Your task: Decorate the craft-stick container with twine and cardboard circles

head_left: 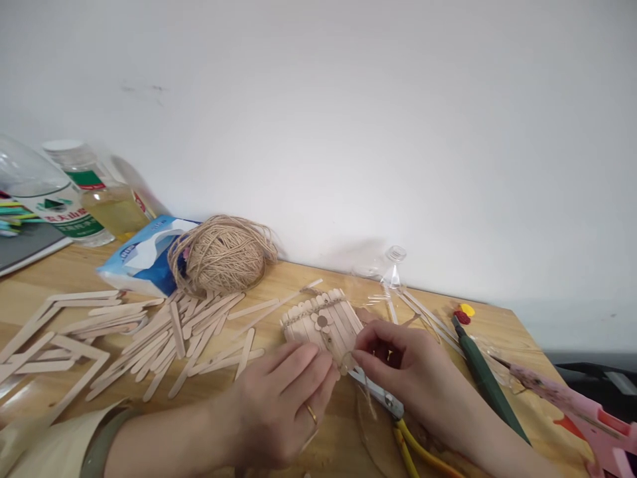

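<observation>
A small craft piece of wooden craft sticks (343, 324) lies in front of me, with twine across its upper part and a flower shape stuck on it. My left hand (283, 398), a ring on one finger, is closed over its lower left edge and hides that part. At the lower right corner, my right hand (398, 355) has thumb and forefinger pinched on a strand of twine (368, 395); the fingertips partly cover it. Scissors (391, 401) with yellow handles lie beneath and beside the right hand.
Loose craft sticks (164, 345) are piled at the left. A ball of twine (223, 259), a blue tissue pack (149, 255) and bottles (82, 206) stand along the wall. To the right are a green-handled tool (485, 375) and a pink glue gun (567, 405).
</observation>
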Demonstrator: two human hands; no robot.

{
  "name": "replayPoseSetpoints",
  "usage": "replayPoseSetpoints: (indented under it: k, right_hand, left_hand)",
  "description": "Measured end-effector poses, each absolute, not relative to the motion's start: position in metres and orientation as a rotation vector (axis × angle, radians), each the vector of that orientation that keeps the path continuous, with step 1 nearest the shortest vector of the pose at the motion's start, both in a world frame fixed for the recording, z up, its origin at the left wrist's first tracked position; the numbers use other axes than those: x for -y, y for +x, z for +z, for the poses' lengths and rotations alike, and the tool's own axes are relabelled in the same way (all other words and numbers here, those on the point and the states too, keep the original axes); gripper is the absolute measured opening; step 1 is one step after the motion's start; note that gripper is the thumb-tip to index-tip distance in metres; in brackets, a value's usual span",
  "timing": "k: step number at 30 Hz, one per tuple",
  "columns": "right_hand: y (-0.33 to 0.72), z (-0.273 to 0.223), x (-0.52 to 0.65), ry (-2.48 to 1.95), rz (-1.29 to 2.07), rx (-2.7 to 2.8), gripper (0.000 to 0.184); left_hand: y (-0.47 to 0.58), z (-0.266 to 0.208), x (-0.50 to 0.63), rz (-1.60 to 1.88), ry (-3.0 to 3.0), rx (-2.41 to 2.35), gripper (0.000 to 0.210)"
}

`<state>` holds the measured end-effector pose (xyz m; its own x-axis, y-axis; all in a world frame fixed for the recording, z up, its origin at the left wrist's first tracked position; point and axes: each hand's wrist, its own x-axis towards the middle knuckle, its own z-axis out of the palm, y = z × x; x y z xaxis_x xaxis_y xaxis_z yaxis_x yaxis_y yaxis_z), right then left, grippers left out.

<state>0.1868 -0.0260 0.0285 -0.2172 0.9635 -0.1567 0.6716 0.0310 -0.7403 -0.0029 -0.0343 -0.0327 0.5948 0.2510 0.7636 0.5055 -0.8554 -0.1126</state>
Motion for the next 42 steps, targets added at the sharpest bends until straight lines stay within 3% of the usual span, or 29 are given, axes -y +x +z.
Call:
replayPoseSetpoints:
  k: [5,20,33,42]
  right_hand:
    - [0.185,0.029,0.023,-1.602,1.513,1.376,0.014]
    - [0.173,0.024,0.028,-1.432,1.699,0.801,0.017]
    - [0.174,0.02,0.027,-1.483,1.504,1.092,0.01]
    - [0.187,0.018,0.015,-1.556,1.121,1.75,0.017]
  left_hand:
    - [-0.004,-0.035,0.034,-1.056,-2.545,0.539,0.021]
    - [-0.004,-0.034,0.034,-1.104,-2.56,0.484,0.027]
    - [-0.003,-0.04,0.037,-1.077,-2.589,0.552,0.03]
    - [-0.005,-0.042,0.036,-1.122,-2.621,0.53,0.028]
